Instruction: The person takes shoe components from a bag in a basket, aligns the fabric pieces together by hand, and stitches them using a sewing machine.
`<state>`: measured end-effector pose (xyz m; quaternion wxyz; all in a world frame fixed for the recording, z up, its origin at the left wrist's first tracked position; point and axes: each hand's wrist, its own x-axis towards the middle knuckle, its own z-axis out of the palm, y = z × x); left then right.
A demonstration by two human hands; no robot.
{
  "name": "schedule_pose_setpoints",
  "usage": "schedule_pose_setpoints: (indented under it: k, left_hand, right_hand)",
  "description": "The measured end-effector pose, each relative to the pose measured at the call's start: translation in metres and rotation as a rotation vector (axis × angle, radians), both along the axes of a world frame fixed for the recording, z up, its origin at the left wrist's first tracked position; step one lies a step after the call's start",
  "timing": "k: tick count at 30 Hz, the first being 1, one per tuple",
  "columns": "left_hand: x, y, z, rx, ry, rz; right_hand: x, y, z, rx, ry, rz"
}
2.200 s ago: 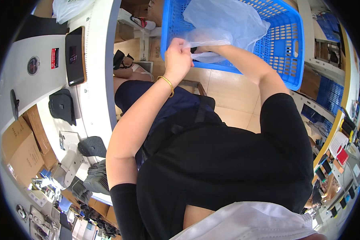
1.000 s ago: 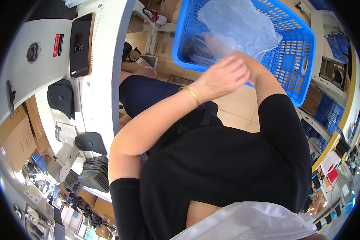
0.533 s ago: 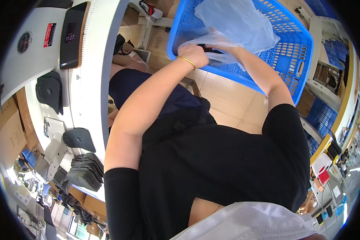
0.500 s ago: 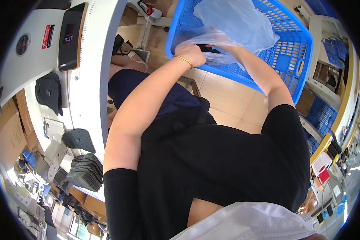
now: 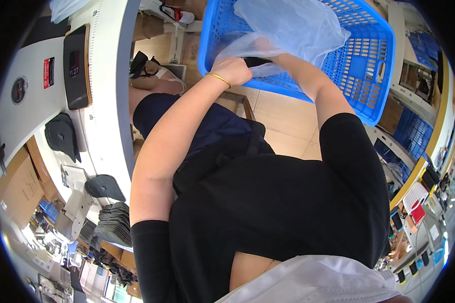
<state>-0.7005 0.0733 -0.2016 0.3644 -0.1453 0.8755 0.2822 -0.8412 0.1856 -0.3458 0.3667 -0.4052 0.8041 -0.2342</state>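
Note:
A cloudy clear plastic bag (image 5: pixel 301 28) spreads over the inside of a blue slatted basket (image 5: pixel 361 108). At the basket's near left side, my left hand (image 5: pixel 232 70) is closed on the gathered edge of the bag; a thin gold bangle circles that wrist. My right hand (image 5: pixel 269 49) reaches in from the other side, its fingers veiled by the bag's film, so their grip is unclear. Between the two hands a small dark piece (image 5: pixel 257 61) shows at the bag's mouth; its kind cannot be made out.
Along the left runs a white workbench (image 5: pixel 108 65) with a phone (image 5: pixel 78 68), black curved pads (image 5: pixel 61 135) and a stack of dark pads (image 5: pixel 115 223). A sewing machine (image 5: pixel 76 207) stands there too. Cartons (image 5: pixel 17 187) lie beyond. A yellow-edged table (image 5: pixel 435 121) borders the right.
My view has shifted slightly, so the bench and basket sit a little differently. The dark piece between my hands shows more plainly. Both hands stay at the bag.

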Motion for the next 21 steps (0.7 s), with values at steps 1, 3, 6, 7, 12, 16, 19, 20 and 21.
schedule_pose_setpoints:
  k: [1, 3, 6, 7, 12, 16, 19, 20, 21]
  left_hand:
    - [0.000, -0.001, 0.000, -0.002, -0.004, -0.004]
    - [-0.008, 0.005, 0.003, 0.018, 0.032, -0.046]
    - [-0.012, 0.004, -0.005, 0.030, 0.177, -0.196]
    - [-0.014, 0.002, -0.010, 0.028, 0.291, -0.319]
    - [-0.015, -0.002, -0.034, 0.055, 0.201, -0.235]
    - [-0.015, -0.001, -0.044, 0.005, 0.039, 0.022]
    - [-0.012, -0.009, -0.048, -0.047, -0.008, -0.001]
    - [-0.003, -0.014, -0.051, -0.074, 0.126, -0.020]
    - [-0.008, -0.010, -0.041, -0.067, 0.135, -0.023]
  right_hand:
    - [-0.007, -0.006, -0.003, 0.005, 0.010, 0.006]
    - [-0.030, -0.008, -0.010, 0.028, 0.040, -0.001]
    - [-0.052, -0.004, -0.011, 0.050, 0.075, 0.014]
    - [-0.053, -0.007, -0.009, 0.054, 0.087, 0.023]
    - [-0.020, -0.017, 0.011, 0.069, 0.137, 0.094]
    - [-0.016, -0.014, 0.027, 0.087, 0.186, 0.129]
    - [-0.005, -0.008, 0.050, -0.022, 0.253, 0.250]
    - [0.003, -0.003, 0.061, -0.133, 0.298, 0.353]
    - [0.001, 0.010, 0.075, -0.124, 0.305, 0.350]
